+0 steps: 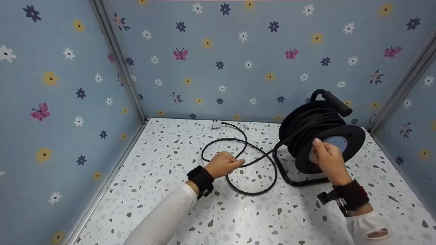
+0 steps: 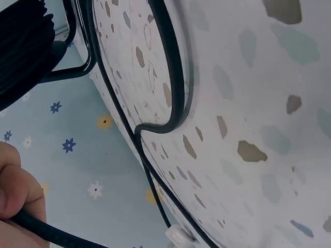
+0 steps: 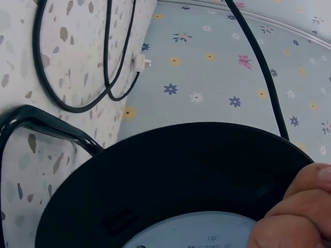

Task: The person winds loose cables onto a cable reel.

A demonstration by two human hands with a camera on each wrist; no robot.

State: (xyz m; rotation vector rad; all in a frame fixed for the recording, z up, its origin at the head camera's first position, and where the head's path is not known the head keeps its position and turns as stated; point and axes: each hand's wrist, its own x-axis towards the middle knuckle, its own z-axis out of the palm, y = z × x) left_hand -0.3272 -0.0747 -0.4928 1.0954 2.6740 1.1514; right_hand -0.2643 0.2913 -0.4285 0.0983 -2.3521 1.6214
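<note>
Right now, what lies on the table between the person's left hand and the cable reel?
In the head view, black cable runs from the left hand to the cable reel, over speckled table.

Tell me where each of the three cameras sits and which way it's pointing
Head: worn on the head, looks forward and down at the table, both hands and white sleeves.
Left wrist: at the left hand, faces along the cable it grips; only fingers show.
Right wrist: at the right hand, faces the reel; only fingers show.
Shared: the white plug shows in both wrist views.
</note>
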